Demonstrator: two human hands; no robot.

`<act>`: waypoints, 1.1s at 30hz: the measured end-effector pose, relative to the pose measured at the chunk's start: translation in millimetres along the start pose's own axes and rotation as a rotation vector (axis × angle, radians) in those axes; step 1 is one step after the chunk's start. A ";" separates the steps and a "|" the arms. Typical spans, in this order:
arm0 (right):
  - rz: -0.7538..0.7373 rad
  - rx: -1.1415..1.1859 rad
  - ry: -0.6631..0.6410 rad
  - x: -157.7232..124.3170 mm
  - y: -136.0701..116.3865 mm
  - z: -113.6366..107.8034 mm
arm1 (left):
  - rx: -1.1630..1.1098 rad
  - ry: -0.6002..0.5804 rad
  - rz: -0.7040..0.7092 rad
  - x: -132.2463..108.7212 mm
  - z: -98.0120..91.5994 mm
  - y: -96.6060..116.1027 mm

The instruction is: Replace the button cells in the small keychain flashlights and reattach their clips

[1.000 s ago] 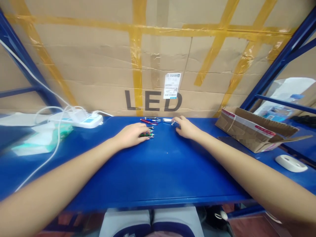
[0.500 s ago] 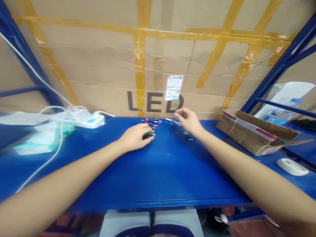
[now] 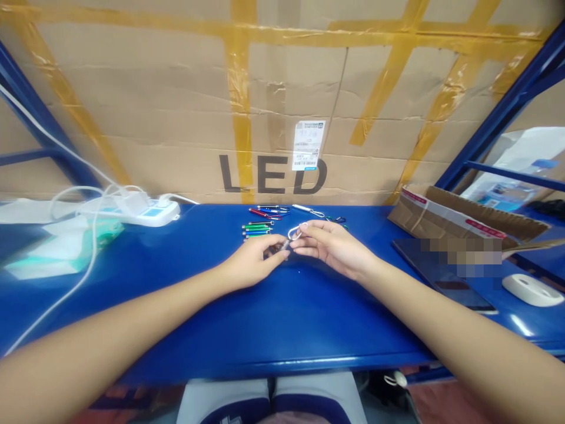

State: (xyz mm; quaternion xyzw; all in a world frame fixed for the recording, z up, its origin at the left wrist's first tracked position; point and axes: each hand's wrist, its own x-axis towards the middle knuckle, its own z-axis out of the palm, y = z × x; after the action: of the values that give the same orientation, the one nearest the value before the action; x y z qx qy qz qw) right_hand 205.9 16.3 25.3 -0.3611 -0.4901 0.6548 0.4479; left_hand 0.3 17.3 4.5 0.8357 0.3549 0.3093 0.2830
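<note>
My left hand (image 3: 255,262) and my right hand (image 3: 332,246) meet over the middle of the blue table (image 3: 273,318). The right hand pinches a small silver carabiner clip (image 3: 293,232). The left hand's fingers close on a small dark cylinder (image 3: 276,248), a keychain light, right beside the clip. Behind them lie several small coloured keychain lights (image 3: 256,229) in a row, with more clips and lights (image 3: 273,211) at the table's back edge.
A large taped cardboard box marked LED (image 3: 273,118) stands behind the table. A white power strip (image 3: 132,210) and cable sit at the left, an open carton (image 3: 459,227) and dark tablet (image 3: 441,268) at the right, with a white round device (image 3: 527,290).
Both hands have pulled back from the rows toward me and come together. The right hand carried the silver clip down to the piece held by the left hand.
</note>
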 end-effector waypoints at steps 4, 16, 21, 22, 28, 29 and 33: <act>-0.082 -0.252 -0.004 -5.5 -5.7 -0.3 | 0.054 -0.001 0.072 -1.9 0.9 3.7; 0.250 -0.318 -0.313 -11.9 -2.9 -2.7 | 0.133 -0.077 0.221 -10.4 1.2 10.2; 0.232 -0.332 -0.327 -14.4 -3.4 2.2 | 0.033 0.094 0.077 -7.9 2.6 15.7; 0.209 -0.325 -0.317 -14.5 -2.8 3.3 | 0.011 0.128 0.034 -6.9 3.3 14.9; 0.045 -0.392 -0.251 -11.9 5.9 5.6 | 0.021 0.141 -0.123 -2.9 4.5 8.1; 0.027 -0.418 -0.211 -10.9 6.8 5.0 | 0.027 0.133 -0.130 -2.7 4.5 7.7; 0.020 -0.431 -0.128 -7.0 5.0 0.9 | 0.007 0.130 -0.116 -2.0 4.8 6.2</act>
State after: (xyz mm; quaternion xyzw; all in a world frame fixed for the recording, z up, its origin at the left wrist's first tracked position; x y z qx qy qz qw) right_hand 206.2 8.8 21.0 -0.4110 -0.6425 0.5611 0.3217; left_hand 5.2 10.9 5.1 0.7928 0.4216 0.3446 0.2738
